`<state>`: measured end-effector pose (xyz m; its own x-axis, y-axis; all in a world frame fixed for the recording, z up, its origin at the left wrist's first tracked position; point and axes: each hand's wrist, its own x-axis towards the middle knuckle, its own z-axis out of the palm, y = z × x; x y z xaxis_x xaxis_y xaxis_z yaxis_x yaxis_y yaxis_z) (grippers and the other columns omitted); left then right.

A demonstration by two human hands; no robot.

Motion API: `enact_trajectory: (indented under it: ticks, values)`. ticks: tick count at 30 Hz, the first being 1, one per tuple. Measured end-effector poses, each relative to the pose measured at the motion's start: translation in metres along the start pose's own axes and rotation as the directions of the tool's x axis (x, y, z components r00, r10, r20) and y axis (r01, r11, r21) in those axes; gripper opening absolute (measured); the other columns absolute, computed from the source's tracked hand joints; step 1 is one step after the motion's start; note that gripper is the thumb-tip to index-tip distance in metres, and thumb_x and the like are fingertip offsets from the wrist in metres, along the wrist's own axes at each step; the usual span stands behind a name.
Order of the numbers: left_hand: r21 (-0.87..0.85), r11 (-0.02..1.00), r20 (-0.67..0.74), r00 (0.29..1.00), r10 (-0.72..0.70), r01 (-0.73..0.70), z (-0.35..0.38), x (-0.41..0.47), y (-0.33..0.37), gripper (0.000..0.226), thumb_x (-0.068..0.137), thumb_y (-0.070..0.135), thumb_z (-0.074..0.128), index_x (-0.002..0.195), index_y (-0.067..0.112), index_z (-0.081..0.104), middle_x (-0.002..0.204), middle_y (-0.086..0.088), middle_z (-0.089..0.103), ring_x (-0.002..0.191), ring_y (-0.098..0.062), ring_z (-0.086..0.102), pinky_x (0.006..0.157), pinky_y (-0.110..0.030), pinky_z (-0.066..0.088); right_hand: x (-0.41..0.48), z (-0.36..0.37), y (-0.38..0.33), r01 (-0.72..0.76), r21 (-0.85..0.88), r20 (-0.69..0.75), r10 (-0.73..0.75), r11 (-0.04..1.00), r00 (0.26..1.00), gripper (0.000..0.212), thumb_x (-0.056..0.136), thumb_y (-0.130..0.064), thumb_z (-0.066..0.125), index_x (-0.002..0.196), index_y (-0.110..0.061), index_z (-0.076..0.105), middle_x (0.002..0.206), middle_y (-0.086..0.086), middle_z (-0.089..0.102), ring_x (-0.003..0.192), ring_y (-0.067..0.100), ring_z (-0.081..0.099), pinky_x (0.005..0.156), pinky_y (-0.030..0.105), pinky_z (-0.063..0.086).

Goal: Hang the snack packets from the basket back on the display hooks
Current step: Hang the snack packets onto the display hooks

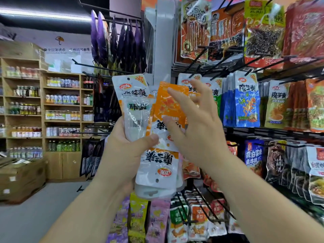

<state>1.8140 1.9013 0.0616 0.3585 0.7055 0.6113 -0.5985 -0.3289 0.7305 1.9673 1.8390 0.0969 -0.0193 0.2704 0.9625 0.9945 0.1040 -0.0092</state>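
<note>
My left hand [125,151] grips a bundle of snack packets [135,109] in front of the display rack, thumb pressed across their fronts. One white packet stands upright with its hang hole at the top. An orange and white packet [168,106] is upside down, and more white packets [157,174] hang below my hand. My right hand [194,127] is spread open against the orange packet, fingertips touching it. Matching blue and green packets [247,106] hang on black display hooks [219,74] just right of my hands. No basket shows in this view.
Rows of packets fill the hook rack on the right, from red and yellow bags [263,30] at the top to small packets [198,218] low down. Purple bags [119,42] hang on the left side of the rack. Wooden bottle shelves [61,109] and cardboard boxes [21,178] stand at left.
</note>
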Motion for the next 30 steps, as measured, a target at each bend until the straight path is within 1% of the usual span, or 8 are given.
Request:
enact_trajectory:
  ticks: [5, 8, 11, 15, 22, 24, 27, 30]
  values:
    - [0.059, 0.998, 0.111, 0.993, -0.029, 0.022, -0.009, 0.005, 0.009, 0.053, 0.089, -0.010, 0.067, 0.122, 0.031, 0.065, 0.111, -0.007, 0.079, 0.099, -0.034, 0.077, 0.076, -0.052, 0.063, 0.035, -0.031, 0.015, 0.445, -0.211, 0.413, -0.333, 0.871, 0.848, 0.078, 0.090, -0.077, 0.045, 0.159, -0.042, 0.032, 0.166, -0.004, 0.031, 0.160, 0.027, 0.004, 0.127, 0.057, 0.001]
    - [0.065, 0.997, 0.143, 0.989, -0.044, 0.035, -0.010, 0.006, 0.010, 0.053, 0.087, -0.010, 0.069, 0.124, 0.027, 0.064, 0.114, -0.009, 0.078, 0.102, -0.037, 0.076, 0.081, -0.057, 0.061, 0.054, -0.040, 0.017, 0.502, -0.195, 0.541, -0.335, 0.842, 0.772, 0.094, 0.083, -0.088, 0.043, 0.161, -0.041, 0.022, 0.158, -0.006, 0.041, 0.158, 0.023, 0.017, 0.127, 0.056, -0.005]
    - [0.048, 0.998, 0.130, 0.991, -0.037, 0.031, -0.008, 0.005, 0.008, 0.054, 0.084, -0.009, 0.074, 0.127, 0.023, 0.063, 0.115, -0.011, 0.077, 0.101, -0.037, 0.076, 0.079, -0.055, 0.063, 0.061, -0.040, 0.023, 0.471, -0.164, 0.533, -0.324, 0.867, 0.782, 0.104, 0.074, -0.095, 0.046, 0.160, -0.038, 0.027, 0.116, -0.005, 0.054, 0.122, 0.023, 0.052, 0.128, 0.054, 0.010]
    - [0.001, 0.999, 0.064, 0.997, -0.032, 0.032, -0.006, 0.005, 0.006, 0.048, 0.090, -0.009, 0.067, 0.128, 0.019, 0.062, 0.113, -0.012, 0.078, 0.095, -0.036, 0.077, 0.071, -0.049, 0.064, 0.053, -0.035, 0.025, 0.464, -0.216, 0.391, -0.359, 0.859, 0.847, 0.113, 0.063, -0.100, 0.048, 0.149, -0.027, 0.047, 0.091, -0.009, 0.044, 0.090, 0.017, 0.040, 0.102, 0.046, 0.040]
    - [-0.028, 1.000, -0.052, 0.999, 0.002, -0.003, -0.003, 0.008, 0.004, 0.041, 0.092, -0.005, 0.067, 0.121, 0.023, 0.063, 0.104, -0.004, 0.080, 0.087, -0.026, 0.079, 0.059, -0.037, 0.061, 0.036, -0.032, 0.028, 0.365, -0.314, 0.344, -0.254, 0.877, 0.904, 0.090, 0.062, -0.102, 0.036, 0.097, -0.024, 0.065, 0.079, -0.010, 0.061, 0.080, 0.022, 0.055, 0.088, 0.044, 0.042]
    - [-0.025, 1.000, -0.099, 0.995, 0.008, -0.010, -0.002, 0.011, 0.001, 0.040, 0.093, -0.005, 0.066, 0.121, 0.023, 0.063, 0.106, -0.005, 0.080, 0.090, -0.029, 0.079, 0.061, -0.040, 0.062, 0.028, -0.027, 0.031, 0.409, -0.320, 0.293, -0.322, 0.854, 0.900, 0.068, 0.073, -0.094, 0.039, 0.069, -0.027, 0.047, 0.063, -0.010, 0.049, 0.069, 0.020, 0.045, 0.084, 0.045, 0.043]
    - [-0.048, 0.998, -0.140, 0.990, 0.021, -0.028, 0.005, 0.015, -0.003, 0.041, 0.094, -0.007, 0.066, 0.126, 0.019, 0.061, 0.112, -0.010, 0.078, 0.097, -0.034, 0.077, 0.072, -0.052, 0.064, 0.017, -0.021, 0.029, 0.405, -0.243, 0.266, -0.340, 0.882, 0.902, 0.059, 0.084, -0.079, 0.052, 0.064, -0.036, 0.016, 0.054, -0.017, 0.025, 0.050, 0.013, 0.028, 0.060, 0.031, 0.033]
    - [-0.054, 0.998, -0.164, 0.986, 0.026, -0.036, 0.009, 0.019, -0.006, 0.041, 0.095, -0.006, 0.066, 0.126, 0.020, 0.062, 0.113, -0.009, 0.078, 0.099, -0.033, 0.077, 0.075, -0.053, 0.064, 0.016, -0.026, 0.034, 0.223, -0.191, 0.295, -0.160, 0.956, 0.942, 0.063, 0.084, -0.075, 0.060, 0.059, -0.032, 0.022, 0.050, -0.012, 0.028, 0.046, 0.005, 0.027, 0.050, 0.031, 0.024]
